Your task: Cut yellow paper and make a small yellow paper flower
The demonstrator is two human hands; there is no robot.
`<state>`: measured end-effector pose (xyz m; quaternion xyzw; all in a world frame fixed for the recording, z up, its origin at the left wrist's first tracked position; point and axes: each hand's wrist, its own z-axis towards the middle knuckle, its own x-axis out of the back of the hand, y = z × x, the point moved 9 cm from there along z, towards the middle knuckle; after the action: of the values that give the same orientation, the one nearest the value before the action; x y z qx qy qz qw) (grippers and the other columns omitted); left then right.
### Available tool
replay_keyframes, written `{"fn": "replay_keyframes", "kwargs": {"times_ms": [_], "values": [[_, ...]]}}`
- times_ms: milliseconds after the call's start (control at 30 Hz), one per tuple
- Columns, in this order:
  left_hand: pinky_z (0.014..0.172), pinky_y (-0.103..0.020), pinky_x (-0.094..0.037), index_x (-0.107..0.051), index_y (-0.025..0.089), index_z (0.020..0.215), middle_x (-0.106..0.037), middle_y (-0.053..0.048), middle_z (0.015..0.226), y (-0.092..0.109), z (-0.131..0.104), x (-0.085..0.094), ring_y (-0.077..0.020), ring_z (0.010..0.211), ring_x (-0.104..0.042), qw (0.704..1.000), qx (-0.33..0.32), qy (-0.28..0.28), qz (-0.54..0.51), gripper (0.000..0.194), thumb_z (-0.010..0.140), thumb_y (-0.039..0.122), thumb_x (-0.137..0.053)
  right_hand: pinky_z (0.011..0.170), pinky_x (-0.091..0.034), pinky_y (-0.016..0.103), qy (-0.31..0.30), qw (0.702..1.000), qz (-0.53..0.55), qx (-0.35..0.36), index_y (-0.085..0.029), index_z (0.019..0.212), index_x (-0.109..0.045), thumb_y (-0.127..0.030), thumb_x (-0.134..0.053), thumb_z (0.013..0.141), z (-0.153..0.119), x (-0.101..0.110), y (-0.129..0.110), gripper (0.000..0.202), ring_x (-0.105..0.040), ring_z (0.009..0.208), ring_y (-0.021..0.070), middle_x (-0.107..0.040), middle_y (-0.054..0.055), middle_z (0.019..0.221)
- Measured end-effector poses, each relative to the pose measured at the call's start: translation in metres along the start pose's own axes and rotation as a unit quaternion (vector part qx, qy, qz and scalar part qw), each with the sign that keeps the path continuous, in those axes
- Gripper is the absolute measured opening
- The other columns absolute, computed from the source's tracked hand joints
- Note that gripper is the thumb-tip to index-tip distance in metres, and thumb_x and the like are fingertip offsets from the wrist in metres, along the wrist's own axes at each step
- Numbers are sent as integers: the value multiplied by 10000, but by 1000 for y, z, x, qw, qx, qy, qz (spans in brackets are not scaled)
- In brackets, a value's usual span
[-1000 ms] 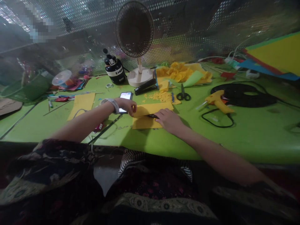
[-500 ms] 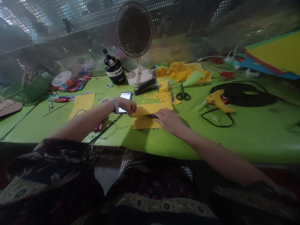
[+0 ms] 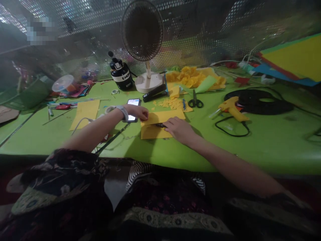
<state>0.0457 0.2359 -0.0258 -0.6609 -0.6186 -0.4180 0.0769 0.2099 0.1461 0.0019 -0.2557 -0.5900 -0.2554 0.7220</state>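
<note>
Folded yellow paper (image 3: pixel 160 116) lies on the green table between my hands, its upper layer raised a little over the lower one. My left hand (image 3: pixel 141 113) is closed at the paper's left end, beside a lit phone (image 3: pixel 131 117); its fingertips are too small to read clearly. A dark, slim tool (image 3: pixel 160 125) sits between the paper layers, and my right hand (image 3: pixel 178 129) is closed around its right end. Just behind the paper are yellow scraps (image 3: pixel 170 103) and black scissors (image 3: pixel 195 102).
A fan (image 3: pixel 148 82), a black bottle (image 3: pixel 121 77) and a stapler (image 3: pixel 154 93) stand or lie behind. Yellow paper flowers (image 3: pixel 188 77) are at the back. A yellow glue gun (image 3: pixel 234 108) lies right; another yellow sheet (image 3: pixel 86 112) lies left.
My left hand has shifted slightly to the right along the paper's edge. The dark tool has slid slightly left with my right hand. The view has shifted a little.
</note>
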Motion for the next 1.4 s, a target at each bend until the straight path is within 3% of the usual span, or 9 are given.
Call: {"fn": "replay_keyframes", "kwargs": {"times_ms": [267, 867, 1400], "values": [[823, -301, -459, -676, 192, 905, -687, -19, 789, -1, 10, -2, -188, 831, -596, 999, -11, -49, 9, 279, 754, 423, -637, 713, -404, 327, -18, 1000, -1, 20, -132, 1173, -685, -214, -523, 1030, 14, 2, -13, 230, -574, 1015, 268, -695, 158, 1118], [780, -284, -461, -624, 186, 881, -659, -12, 785, 4, 7, -1, -171, 788, -568, 999, -21, -22, 25, 223, 771, 380, -609, 866, -479, 373, -12, 996, 84, 33, -121, 1216, -679, -228, -576, 1010, 12, 1, -3, 254, -592, 1068, 273, -707, 153, 1142], [776, -306, -458, -575, 195, 893, -649, -22, 836, -2, 9, -2, -192, 815, -581, 1000, 2, -30, 4, 242, 744, 379, -627, 830, -465, 354, -8, 998, 27, 56, -95, 1179, -686, -196, -563, 1015, 15, -4, -17, 228, -581, 1039, 263, -694, 169, 1110]]}}
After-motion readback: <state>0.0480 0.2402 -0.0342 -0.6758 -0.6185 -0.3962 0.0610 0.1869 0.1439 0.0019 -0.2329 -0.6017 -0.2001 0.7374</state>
